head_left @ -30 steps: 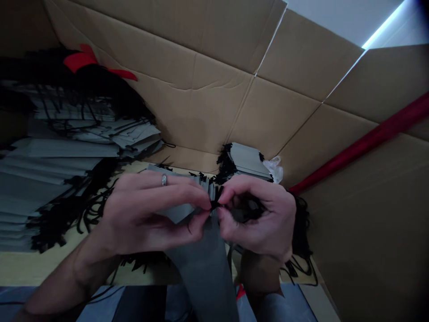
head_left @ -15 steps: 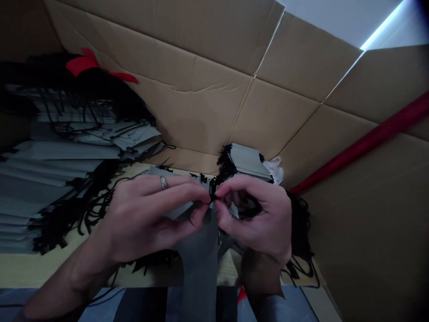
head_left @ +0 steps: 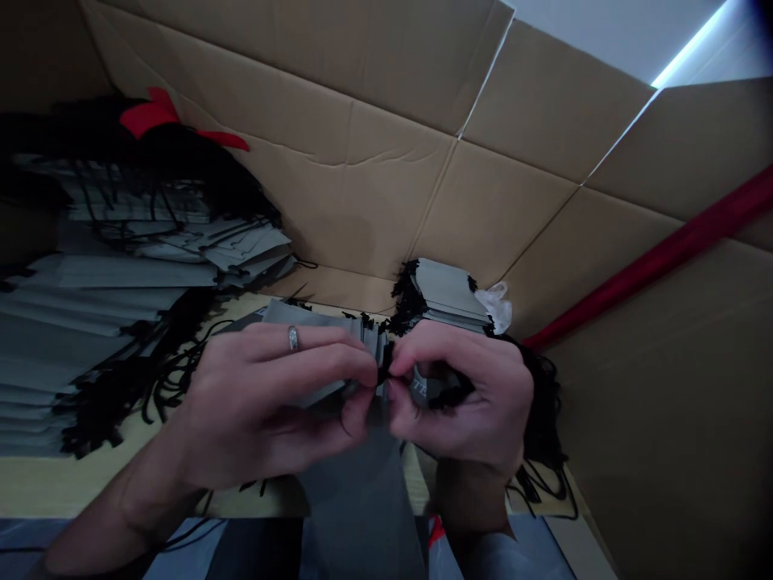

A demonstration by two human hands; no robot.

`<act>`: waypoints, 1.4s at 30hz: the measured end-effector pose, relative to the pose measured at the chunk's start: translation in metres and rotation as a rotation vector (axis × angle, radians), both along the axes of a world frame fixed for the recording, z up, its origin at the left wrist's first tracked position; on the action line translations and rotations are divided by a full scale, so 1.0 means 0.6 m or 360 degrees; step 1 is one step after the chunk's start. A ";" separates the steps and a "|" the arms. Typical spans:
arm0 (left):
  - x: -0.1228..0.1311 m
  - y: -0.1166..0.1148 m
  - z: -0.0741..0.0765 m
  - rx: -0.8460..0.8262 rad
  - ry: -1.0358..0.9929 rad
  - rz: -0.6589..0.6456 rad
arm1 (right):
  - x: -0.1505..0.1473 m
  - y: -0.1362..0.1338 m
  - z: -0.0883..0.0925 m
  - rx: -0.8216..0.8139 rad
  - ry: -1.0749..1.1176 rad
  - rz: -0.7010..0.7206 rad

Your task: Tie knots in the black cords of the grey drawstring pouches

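A thin black cord [head_left: 385, 366] is pinched between my two hands. My left hand [head_left: 271, 395], with a ring on one finger, closes thumb and forefinger on it from the left. From the right, the thumb and fingertips of my right hand [head_left: 468, 395] meet on the same cord. Below the fingertips a grey flat piece [head_left: 362, 499], like a paper bag, hangs over the table's front edge towards my lap. Part of a dark printed surface shows behind my right fingers. The exact shape of the cord is hidden by the fingertips.
Stacked grey pieces with black cords [head_left: 102, 322] fill the left side. Above them lies a black cord bundle with a red band [head_left: 150, 117]. A smaller grey stack [head_left: 447, 286] and clear plastic [head_left: 496, 306] stand behind my hands. Cardboard walls [head_left: 362, 161] enclose the back and right.
The grey piece has swung and turned, its hanging face now showing wider. Both hands remain pinched on the cord, slightly lower, and my right hand has shifted a little right.
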State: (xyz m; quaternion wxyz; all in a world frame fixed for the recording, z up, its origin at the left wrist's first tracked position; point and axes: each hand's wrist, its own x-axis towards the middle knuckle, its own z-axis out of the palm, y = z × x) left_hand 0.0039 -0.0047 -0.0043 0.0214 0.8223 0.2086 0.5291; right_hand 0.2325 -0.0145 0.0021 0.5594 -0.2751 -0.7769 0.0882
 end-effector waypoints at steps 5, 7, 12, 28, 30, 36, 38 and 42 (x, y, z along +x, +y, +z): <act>0.008 0.021 0.005 -0.0143 -0.0238 -0.0266 | 0.000 0.009 -0.006 -0.0087 0.0160 0.0184; 0.009 0.030 0.006 -0.0263 -0.0286 -0.0437 | 0.000 0.008 -0.004 -0.0142 0.0199 0.0195; 0.004 0.034 0.002 -0.0381 -0.0281 -0.0457 | 0.000 0.004 0.005 -0.0215 0.0185 0.0085; 0.001 0.002 -0.006 0.0366 0.0335 0.0291 | -0.007 -0.008 0.009 -0.0010 -0.0175 -0.0332; 0.004 0.002 -0.004 0.0465 0.0252 0.0172 | -0.009 -0.009 0.009 -0.0034 -0.0154 -0.0351; 0.003 0.011 -0.010 0.0269 0.0159 0.0003 | -0.011 -0.013 0.010 -0.0164 -0.0013 -0.0287; 0.005 0.013 -0.014 0.0199 0.0052 -0.0034 | -0.008 -0.013 0.011 -0.0224 0.0043 -0.0202; 0.012 0.020 -0.014 0.0043 -0.0139 -0.0083 | -0.007 -0.009 0.016 -0.0289 0.0133 -0.0088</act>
